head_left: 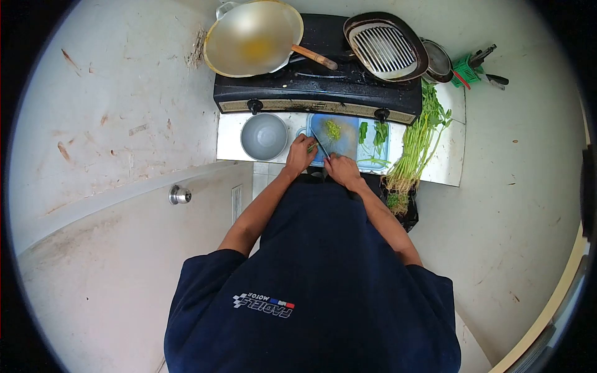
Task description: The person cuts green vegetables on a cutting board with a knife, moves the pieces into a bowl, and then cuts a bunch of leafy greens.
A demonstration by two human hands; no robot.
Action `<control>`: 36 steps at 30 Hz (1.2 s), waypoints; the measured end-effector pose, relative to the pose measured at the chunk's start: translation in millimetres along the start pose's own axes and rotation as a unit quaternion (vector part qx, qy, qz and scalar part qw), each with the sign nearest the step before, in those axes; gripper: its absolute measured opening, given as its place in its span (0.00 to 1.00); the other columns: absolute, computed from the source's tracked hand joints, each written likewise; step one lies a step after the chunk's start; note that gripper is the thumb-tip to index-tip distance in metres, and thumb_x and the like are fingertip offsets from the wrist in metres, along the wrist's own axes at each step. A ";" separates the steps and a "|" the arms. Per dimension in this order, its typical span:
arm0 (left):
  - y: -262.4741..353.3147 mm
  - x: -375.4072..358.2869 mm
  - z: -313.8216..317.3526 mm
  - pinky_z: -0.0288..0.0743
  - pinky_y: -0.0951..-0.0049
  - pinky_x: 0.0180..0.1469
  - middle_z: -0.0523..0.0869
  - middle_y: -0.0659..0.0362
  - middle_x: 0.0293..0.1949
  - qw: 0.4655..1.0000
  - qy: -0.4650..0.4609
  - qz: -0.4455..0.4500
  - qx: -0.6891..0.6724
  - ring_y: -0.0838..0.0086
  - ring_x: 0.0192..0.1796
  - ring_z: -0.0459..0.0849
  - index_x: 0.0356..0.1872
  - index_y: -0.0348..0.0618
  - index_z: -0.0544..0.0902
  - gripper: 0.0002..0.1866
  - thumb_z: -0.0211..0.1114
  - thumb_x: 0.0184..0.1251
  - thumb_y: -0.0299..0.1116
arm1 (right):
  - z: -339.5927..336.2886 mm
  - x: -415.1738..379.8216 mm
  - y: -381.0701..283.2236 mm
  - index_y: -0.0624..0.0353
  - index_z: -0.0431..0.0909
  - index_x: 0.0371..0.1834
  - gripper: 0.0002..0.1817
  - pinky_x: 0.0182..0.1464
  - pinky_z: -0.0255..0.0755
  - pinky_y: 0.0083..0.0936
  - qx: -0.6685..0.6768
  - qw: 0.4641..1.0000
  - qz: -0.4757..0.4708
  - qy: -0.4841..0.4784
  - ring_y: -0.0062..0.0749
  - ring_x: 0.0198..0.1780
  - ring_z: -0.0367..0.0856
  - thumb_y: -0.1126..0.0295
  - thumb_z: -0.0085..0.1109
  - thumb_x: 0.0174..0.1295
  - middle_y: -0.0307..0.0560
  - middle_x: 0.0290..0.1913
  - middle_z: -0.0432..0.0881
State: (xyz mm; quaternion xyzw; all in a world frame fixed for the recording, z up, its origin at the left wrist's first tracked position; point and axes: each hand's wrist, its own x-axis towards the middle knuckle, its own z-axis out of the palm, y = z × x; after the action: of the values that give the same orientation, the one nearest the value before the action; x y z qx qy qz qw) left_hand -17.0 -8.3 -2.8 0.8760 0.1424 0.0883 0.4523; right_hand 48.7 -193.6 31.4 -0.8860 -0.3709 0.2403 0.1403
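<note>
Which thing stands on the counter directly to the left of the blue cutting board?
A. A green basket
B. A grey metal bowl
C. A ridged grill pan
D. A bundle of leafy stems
B: the grey metal bowl stands beside the left edge of the blue cutting board, in front of the stove, close to the left hand.

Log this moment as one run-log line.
left hand: pinning greens on cutting board | right hand: holding knife | metal bowl: beside board
</note>
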 end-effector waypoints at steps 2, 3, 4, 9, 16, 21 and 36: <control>-1.6 0.2 0.3 0.81 0.53 0.48 0.83 0.44 0.38 1.000 -0.004 -0.003 0.001 0.48 0.41 0.85 0.44 0.36 0.87 0.12 0.70 0.58 0.25 | 2.5 0.3 0.8 0.66 0.82 0.39 0.25 0.43 0.82 0.53 -0.001 1.000 -0.001 -0.003 0.62 0.36 0.89 0.53 0.49 0.78 0.66 0.31 0.87; -2.1 0.1 -0.2 0.81 0.53 0.47 0.83 0.44 0.39 1.000 -0.006 -0.001 0.005 0.48 0.41 0.85 0.44 0.36 0.88 0.12 0.70 0.58 0.25 | 2.8 1.1 0.3 0.66 0.81 0.39 0.25 0.43 0.82 0.53 0.000 1.000 0.001 -0.005 0.63 0.36 0.89 0.52 0.49 0.78 0.66 0.31 0.87; -2.5 -0.1 -0.5 0.81 0.53 0.47 0.83 0.44 0.39 1.000 -0.009 0.002 0.008 0.48 0.41 0.85 0.44 0.36 0.88 0.12 0.70 0.59 0.25 | 3.0 1.9 -0.1 0.66 0.81 0.40 0.25 0.44 0.82 0.53 0.001 1.000 0.003 -0.007 0.63 0.37 0.89 0.52 0.49 0.78 0.67 0.31 0.87; 0.0 -0.5 0.0 0.81 0.54 0.46 0.83 0.45 0.39 1.000 0.003 0.007 -0.002 0.48 0.41 0.86 0.44 0.37 0.87 0.10 0.70 0.60 0.25 | 13.7 14.5 0.8 0.66 0.81 0.38 0.23 0.44 0.82 0.51 0.012 0.999 -0.019 0.022 0.61 0.37 0.89 0.54 0.50 0.78 0.65 0.32 0.88; 4.2 -0.3 -2.1 0.81 0.54 0.46 0.83 0.46 0.37 1.000 0.003 -0.008 -0.014 0.48 0.40 0.86 0.42 0.37 0.87 0.09 0.70 0.60 0.25 | 11.6 3.3 1.5 0.65 0.82 0.37 0.22 0.42 0.83 0.46 -0.015 0.999 -0.026 0.023 0.55 0.35 0.90 0.56 0.49 0.77 0.61 0.30 0.88; -0.5 -0.5 0.0 0.81 0.55 0.44 0.83 0.45 0.37 1.000 0.004 -0.009 -0.017 0.49 0.39 0.86 0.42 0.38 0.87 0.09 0.70 0.61 0.25 | 6.6 0.2 -0.4 0.64 0.82 0.37 0.21 0.43 0.84 0.45 -0.031 0.999 -0.016 0.000 0.53 0.36 0.91 0.56 0.50 0.77 0.61 0.32 0.89; -4.4 -2.0 -0.1 0.83 0.59 0.43 0.83 0.47 0.40 0.999 0.003 -0.015 -0.041 0.54 0.38 0.87 0.42 0.35 0.87 0.08 0.71 0.63 0.23 | 20.1 1.6 9.1 0.65 0.81 0.36 0.23 0.40 0.83 0.50 -0.007 1.000 -0.013 0.020 0.61 0.33 0.89 0.54 0.51 0.76 0.65 0.28 0.87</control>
State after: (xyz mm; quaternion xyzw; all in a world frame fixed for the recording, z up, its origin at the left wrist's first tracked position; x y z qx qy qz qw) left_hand -19.6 -6.4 -6.4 0.8542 0.1529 0.0898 0.4888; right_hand 44.4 -197.3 10.0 -0.8868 -0.3812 0.2178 0.1443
